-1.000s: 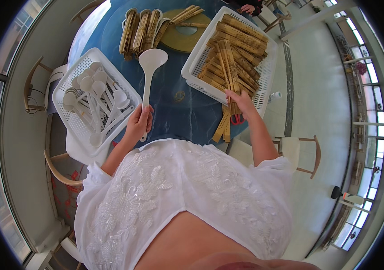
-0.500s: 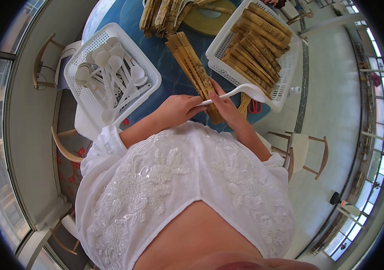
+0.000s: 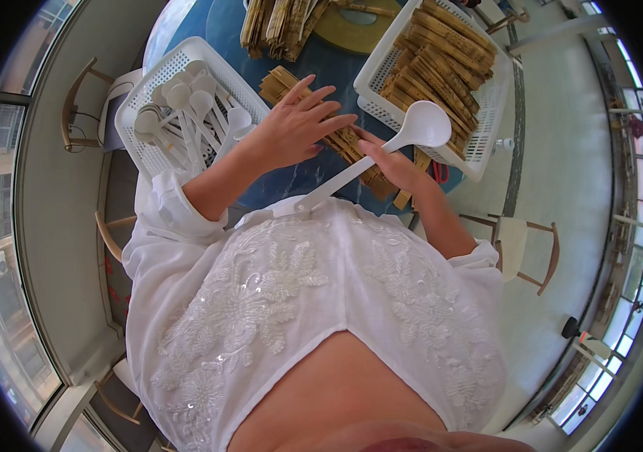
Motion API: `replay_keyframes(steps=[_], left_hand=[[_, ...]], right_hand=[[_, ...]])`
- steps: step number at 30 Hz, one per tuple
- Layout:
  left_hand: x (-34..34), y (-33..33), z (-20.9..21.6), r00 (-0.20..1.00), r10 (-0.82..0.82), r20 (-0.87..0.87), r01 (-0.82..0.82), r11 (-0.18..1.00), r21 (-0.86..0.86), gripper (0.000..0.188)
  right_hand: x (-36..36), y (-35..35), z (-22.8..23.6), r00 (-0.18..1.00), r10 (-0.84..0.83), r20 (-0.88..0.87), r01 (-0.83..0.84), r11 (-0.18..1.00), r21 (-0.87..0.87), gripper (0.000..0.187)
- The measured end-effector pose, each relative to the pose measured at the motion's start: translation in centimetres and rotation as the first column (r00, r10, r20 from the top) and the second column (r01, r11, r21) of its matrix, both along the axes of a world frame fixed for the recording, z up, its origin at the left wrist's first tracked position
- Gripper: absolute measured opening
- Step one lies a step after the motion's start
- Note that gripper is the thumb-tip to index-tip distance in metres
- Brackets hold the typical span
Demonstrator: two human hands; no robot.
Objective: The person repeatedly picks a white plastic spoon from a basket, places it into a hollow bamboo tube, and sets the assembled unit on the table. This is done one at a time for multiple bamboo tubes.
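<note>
A long-handled white ladle (image 3: 426, 124) lies across my right hand (image 3: 393, 167), thumb over its handle. Its bowl points up to the right and its handle end reaches toward my shirt. Beneath both hands, mottled brown flat slats (image 3: 345, 146), like folded fans, lie slantwise on the blue table (image 3: 257, 197). My left hand (image 3: 291, 129) has its fingers spread above the slats, holding nothing; whether it touches them is hard to tell.
At left, a white basket (image 3: 243, 78) holds several white ladles and spoons (image 3: 201, 103). At right, another white basket (image 3: 379, 111) is filled with brown slat bundles (image 3: 442, 68). More bundles (image 3: 280, 30) and a yellowish round disc (image 3: 336, 34) are farther back. A red handle (image 3: 440, 172) shows beside the right basket.
My left hand has let go of the ladle handle, moved up and spread its fingers over the slats. In my right hand the ladle has turned, so its bowl now sits higher.
</note>
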State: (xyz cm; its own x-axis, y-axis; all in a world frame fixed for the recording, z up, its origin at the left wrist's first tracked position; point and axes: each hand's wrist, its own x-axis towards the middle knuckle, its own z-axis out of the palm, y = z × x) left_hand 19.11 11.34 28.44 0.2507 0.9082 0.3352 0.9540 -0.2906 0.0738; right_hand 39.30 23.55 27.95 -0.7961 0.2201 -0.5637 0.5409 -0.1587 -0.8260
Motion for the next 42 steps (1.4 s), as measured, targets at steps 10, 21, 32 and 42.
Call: replay_keyframes(steps=[10, 21, 32, 42], left_hand=[[-1.7, -1.1, -3.3, 0.526, 0.412, 0.745, 0.096, 0.841, -0.533, 0.054], [0.6, -1.8, -7.1, -0.471, 0.419, 0.776, 0.363, 0.894, -0.262, 0.046], [0.1, -1.5, -9.6, -0.641, 0.322, 0.697, 0.283, 0.943, -0.176, 0.051], [0.8, -2.1, -8.9, -0.667, 0.363, 0.651, 0.293, 0.931, -0.219, 0.056]], right_hand=[[2.3, 5.7, 5.2, 0.639, -0.428, -0.640, 0.374, 0.899, -0.228, 0.034], [1.0, 5.7, 5.3, 0.562, -0.777, -0.284, 0.609, 0.621, -0.493, 0.033], [-2.8, 3.6, 5.4, 0.545, -0.713, -0.441, 0.479, 0.696, -0.535, 0.025], [-4.8, 4.8, 3.9, 0.535, -0.660, -0.527, 0.415, 0.749, -0.516, 0.032]])
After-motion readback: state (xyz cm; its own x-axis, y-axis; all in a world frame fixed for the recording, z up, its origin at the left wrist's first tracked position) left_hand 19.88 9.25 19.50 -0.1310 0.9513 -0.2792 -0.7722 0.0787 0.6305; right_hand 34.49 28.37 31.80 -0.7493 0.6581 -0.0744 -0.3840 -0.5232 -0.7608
